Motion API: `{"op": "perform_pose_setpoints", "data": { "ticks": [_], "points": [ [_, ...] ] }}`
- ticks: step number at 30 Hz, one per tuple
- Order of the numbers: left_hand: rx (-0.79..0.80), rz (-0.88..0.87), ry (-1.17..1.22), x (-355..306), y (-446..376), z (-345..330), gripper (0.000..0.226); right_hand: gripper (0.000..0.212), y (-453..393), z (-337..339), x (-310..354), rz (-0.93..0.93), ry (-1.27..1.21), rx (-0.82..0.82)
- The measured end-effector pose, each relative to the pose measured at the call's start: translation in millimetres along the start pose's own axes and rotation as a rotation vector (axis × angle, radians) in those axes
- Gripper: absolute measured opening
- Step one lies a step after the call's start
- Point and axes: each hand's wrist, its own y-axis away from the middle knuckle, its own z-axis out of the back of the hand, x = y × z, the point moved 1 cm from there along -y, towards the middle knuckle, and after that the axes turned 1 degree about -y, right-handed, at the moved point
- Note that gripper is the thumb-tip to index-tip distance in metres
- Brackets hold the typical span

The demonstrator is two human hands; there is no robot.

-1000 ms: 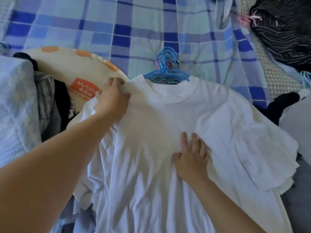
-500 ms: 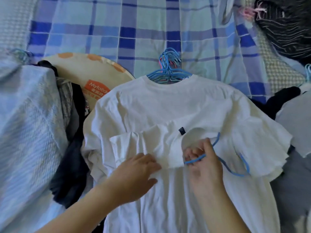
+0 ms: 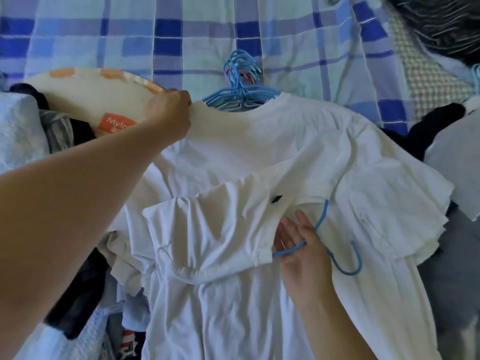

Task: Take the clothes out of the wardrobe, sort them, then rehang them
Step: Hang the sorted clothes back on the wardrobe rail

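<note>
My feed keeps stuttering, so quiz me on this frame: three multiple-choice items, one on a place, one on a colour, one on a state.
1. Where does the bundle of spare hangers lie?
A. On the plaid sheet, just beyond the collar of the white T-shirt
B. On the grey garment at the right
C. Under the person's left arm

2. What colour is the loose hanger at the right hand?
A. Pink
B. Blue
C. White

3. What is the left hand doing?
A. Lying flat on the sheet
B. Holding a hanger
C. Gripping the T-shirt's shoulder near the collar

Answers:
1. A, the bundle's hooks show on the plaid just above the neckline.
2. B, its wire is blue against the white cloth.
3. C, its fingers are curled on the cloth left of the collar.
</note>
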Motion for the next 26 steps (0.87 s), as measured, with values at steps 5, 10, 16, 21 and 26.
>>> {"op": "perform_pose_setpoints", "data": {
  "ticks": [5, 10, 16, 21, 26],
  "points": [
    [-0.028, 0.011, 0.348, -23.8, 84.6, 41.4, 0.025, 0.030, 40.8, -38.7, 24.9, 0.061, -0.047, 0.177],
    [0.380, -0.316, 0.402, -61.3, 229.6, 33.8, 0.034, 0.039, 60.0, -79.7, 43.5, -0.005, -0.123, 0.441],
    [0.573, -0.125, 0.869, -50.7, 171.6, 36.5, 0.043, 0.023, 43.5, -67.3, 44.5, 0.073, -0.002, 0.247],
    [-0.004, 0.141, 0.268, -28.7, 62.5, -9.0, 0.046, 0.031, 36.5, -40.5, 31.5, 0.089, -0.047, 0.043],
    [-0.047, 0.126, -0.026, -7.1, 23.4, -26.8, 0.031, 0.033, 30.8, -48.6, 31.8, 0.089, -0.032, 0.062]
  ]
}}
